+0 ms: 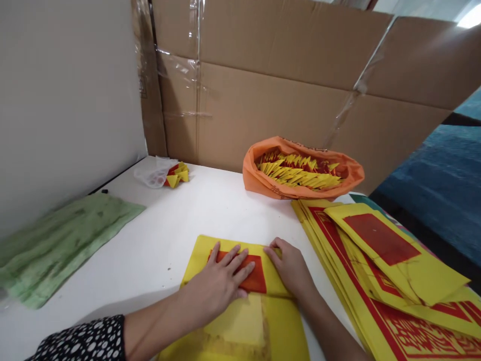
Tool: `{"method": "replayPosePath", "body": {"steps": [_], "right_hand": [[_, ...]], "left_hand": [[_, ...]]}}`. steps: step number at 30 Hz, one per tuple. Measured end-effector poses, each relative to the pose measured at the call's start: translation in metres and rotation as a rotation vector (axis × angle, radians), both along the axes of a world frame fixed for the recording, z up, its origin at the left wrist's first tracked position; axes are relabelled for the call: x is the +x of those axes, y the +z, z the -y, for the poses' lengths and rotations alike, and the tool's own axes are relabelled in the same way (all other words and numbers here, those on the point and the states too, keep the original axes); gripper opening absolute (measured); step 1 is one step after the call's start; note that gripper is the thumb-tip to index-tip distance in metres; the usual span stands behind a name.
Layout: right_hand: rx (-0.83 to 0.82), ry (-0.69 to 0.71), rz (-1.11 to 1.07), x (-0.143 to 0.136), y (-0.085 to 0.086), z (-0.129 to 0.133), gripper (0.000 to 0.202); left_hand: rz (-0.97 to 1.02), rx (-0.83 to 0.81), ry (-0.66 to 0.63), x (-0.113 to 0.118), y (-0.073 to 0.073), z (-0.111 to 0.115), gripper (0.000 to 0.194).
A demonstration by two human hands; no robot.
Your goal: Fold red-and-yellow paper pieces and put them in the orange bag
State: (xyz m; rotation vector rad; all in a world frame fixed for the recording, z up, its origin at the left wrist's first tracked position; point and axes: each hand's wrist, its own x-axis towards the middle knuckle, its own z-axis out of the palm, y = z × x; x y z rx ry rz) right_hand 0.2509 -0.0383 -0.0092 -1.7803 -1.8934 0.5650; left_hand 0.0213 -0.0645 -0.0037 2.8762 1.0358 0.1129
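Note:
Yellow paper (285,326) lies on the table in front of me, its far part folded over in a band. A red rectangle (257,278) shows on that band, and a paler yellow patch (244,321) sits below it. My left hand (225,278) is spread flat across the red rectangle, fingers apart. At the band's far right corner, my right hand (287,265) has thumb and curled fingers closed on the paper's edge. Its fingertips partly hide that corner.
An orange bag (259,183) full of folded yellow and red pieces stands at the back. Stacked yellow and red printed papers (376,235) lie right. A green cloth (71,240) and a clear plastic bag (152,173) with folded pieces are left. Cardboard (263,100) walls the back.

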Motion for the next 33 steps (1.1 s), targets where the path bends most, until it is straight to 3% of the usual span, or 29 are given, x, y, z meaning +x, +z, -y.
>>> {"method": "replayPosePath", "body": {"steps": [7, 17, 24, 29, 33], "right_hand": [[-0.006, -0.007, 0.005, 0.001, -0.003, 0.001, 0.027], [0.028, 0.009, 0.029, 0.002, -0.005, 0.001, 0.027], [0.008, 0.011, 0.050, 0.003, -0.004, 0.000, 0.024], [0.289, 0.050, 0.266, -0.002, 0.007, 0.012, 0.026], [0.405, 0.270, 0.334, -0.026, -0.005, 0.048, 0.036]], "left_hand": [[0.045, -0.017, 0.017, -0.001, -0.006, 0.001, 0.055], [0.068, -0.065, 0.014, -0.001, 0.000, 0.002, 0.054], [0.091, -0.060, 0.011, -0.001, -0.010, 0.000, 0.055], [0.108, -0.134, 0.016, 0.000, -0.004, 0.000, 0.051], [0.143, -0.144, 0.054, 0.001, 0.002, 0.001, 0.041]]}}
